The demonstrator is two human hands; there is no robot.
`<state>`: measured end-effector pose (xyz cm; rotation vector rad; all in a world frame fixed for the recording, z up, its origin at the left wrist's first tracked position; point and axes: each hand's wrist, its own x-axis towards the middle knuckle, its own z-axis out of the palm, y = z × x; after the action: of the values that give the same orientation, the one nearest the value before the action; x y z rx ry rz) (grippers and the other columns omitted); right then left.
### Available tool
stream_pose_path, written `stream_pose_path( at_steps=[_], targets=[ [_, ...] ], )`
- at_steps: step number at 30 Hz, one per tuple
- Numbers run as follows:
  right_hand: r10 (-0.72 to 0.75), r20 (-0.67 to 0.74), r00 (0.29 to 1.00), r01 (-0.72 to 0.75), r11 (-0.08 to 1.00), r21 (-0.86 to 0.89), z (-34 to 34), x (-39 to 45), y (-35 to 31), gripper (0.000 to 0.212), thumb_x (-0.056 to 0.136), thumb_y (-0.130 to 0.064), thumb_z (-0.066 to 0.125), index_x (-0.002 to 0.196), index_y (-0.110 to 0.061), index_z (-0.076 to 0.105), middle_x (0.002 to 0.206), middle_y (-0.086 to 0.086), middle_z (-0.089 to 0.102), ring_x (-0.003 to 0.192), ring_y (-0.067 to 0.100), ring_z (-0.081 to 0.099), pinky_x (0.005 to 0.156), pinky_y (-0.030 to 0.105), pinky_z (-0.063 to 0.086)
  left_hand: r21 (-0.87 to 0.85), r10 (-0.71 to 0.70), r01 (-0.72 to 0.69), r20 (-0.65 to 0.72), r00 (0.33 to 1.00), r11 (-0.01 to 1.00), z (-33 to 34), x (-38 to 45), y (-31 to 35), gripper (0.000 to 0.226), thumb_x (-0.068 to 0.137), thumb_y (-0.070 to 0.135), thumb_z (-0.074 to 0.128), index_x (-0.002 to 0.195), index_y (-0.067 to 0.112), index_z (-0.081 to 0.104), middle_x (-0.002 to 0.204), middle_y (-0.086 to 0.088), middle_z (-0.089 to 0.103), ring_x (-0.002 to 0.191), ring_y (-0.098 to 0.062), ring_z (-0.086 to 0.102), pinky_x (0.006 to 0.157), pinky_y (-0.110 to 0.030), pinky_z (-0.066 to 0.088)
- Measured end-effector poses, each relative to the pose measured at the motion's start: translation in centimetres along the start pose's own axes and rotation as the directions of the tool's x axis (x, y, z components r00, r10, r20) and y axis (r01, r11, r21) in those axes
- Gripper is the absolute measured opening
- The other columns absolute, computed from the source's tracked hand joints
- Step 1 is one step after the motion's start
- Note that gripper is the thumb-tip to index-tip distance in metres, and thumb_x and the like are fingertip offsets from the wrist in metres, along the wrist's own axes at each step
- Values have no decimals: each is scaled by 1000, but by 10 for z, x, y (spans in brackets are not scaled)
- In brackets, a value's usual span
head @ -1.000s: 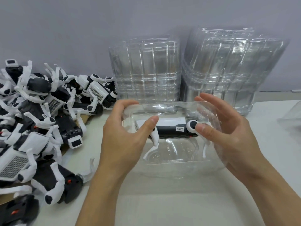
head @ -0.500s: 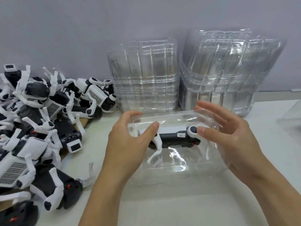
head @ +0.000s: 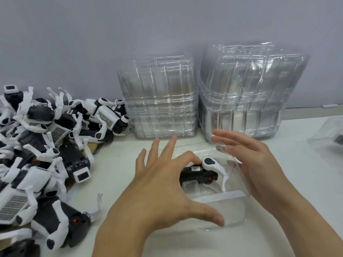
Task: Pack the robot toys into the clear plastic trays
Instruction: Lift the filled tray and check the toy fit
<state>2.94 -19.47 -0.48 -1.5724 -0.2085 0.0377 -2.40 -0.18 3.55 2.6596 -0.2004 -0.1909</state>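
Since half a second ago the left hand (head: 161,184) has slid off the tray edge onto the toy, and the right hand (head: 254,164) has lifted off the tray's right side. The clear tray (head: 222,203) sits lower centre of the frame on the white table (head: 118,164); its walls are hard to make out against the table, and the far rim is blurred behind the right fingers. The robot toy (head: 200,172) lies inside it, black body with a white leg; its left half is hidden under the left hand. Left hand is spread flat, fingers straight and fanned, index bent down touching the toy's top, thumb reaching over the tray's near wall; not gripping. Right hand is released, fingers straight and blurred, hovering just beside the tray's right wall; cannot tell if it touches. Both forearms enter from the bottom edge. The pile of robot toys (head: 42,154) at left is cut off by the frame. Two stacks of empty trays (head: 159,97) stand upper centre against the wall. Another tray (head: 330,138) is cut off at right.
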Motion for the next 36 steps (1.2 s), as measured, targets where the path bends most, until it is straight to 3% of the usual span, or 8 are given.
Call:
stream_pose_path(
  at_steps=[8, 18, 24, 27, 29, 31, 33, 36],
  targets=[
    [-16, -88, 996, 22, 997, 70, 2, 1, 1, 36, 78, -30, 58, 109, -38, 74, 116, -11, 72, 117, 13, 62, 106, 54, 43, 170, 81, -49, -187, 979, 984, 3, 0, 0, 78, 49, 84, 61, 117, 63, 29, 134, 24, 19, 132, 0, 4, 119, -43, -4],
    [58, -266, 962, 42, 934, 356, 0, 4, 5, 29, 95, -19, 50, 109, -21, 75, 115, 1, 73, 121, 30, 60, 91, 43, 42, 274, 316, -179, -621, 717, 945, -2, 6, 10, 71, 50, 66, 72, 116, 42, 58, 146, -6, 41, 138, -37, 32, 111, -62, 15],
    [-48, -99, 994, 100, 760, 642, 9, 0, -7, 54, 99, -35, 32, 89, -14, 81, 99, 9, 75, 106, 36, 63, 88, 47, 40, -158, 111, -317, -719, 686, 935, 5, 8, 16, 68, 51, 77, 68, 113, 57, 53, 146, 16, 38, 140, -10, 32, 114, -39, 23],
    [-113, -177, 978, 189, 840, 509, 17, -2, -4, 47, 95, -37, 39, 81, -20, 82, 97, 5, 77, 99, 24, 66, 85, 43, 40, -538, -60, -430, -672, 738, 725, 3, 9, 13, 66, 55, 74, 72, 114, 48, 60, 139, 8, 56, 133, -10, 47, 114, -35, 32],
    [-230, -262, 937, 283, 941, 185, 22, -4, -3, 34, 91, -32, 47, 93, -29, 81, 104, 0, 76, 100, 17, 67, 81, 37, 44, -740, -91, -483, -584, 807, 468, 1, 7, 10, 71, 61, 75, 72, 117, 32, 64, 125, -2, 68, 122, -22, 60, 105, -49, 43],
    [-334, -252, 908, 335, 941, -39, 29, -6, -5, 29, 87, -31, 52, 96, -38, 78, 107, -8, 74, 98, 9, 65, 78, 24, 48, -894, -209, -425, -447, 870, 142, 1, 6, 7, 78, 50, 78, 78, 110, 30, 71, 112, -2, 74, 105, -20, 69, 88, -40, 52],
    [-372, -201, 906, 358, 928, -105, 34, -7, -7, 25, 85, -31, 57, 96, -42, 76, 110, -11, 71, 101, 8, 64, 74, 15, 46, -944, -291, -307, -262, 920, -118, 3, 8, 4, 87, 34, 77, 83, 106, 29, 75, 110, -9, 74, 91, -22, 69, 84, -41, 52],
    [-358, -124, 926, 348, 933, -96, 40, -7, -6, 24, 81, -32, 62, 96, -42, 77, 112, -11, 69, 107, 11, 63, 75, 20, 50, -926, -300, -176, -74, 951, -332, 5, 11, 1, 95, 39, 70, 84, 118, 19, 71, 122, -20, 68, 109, -39, 63, 103, -55, 40]
  ],
)
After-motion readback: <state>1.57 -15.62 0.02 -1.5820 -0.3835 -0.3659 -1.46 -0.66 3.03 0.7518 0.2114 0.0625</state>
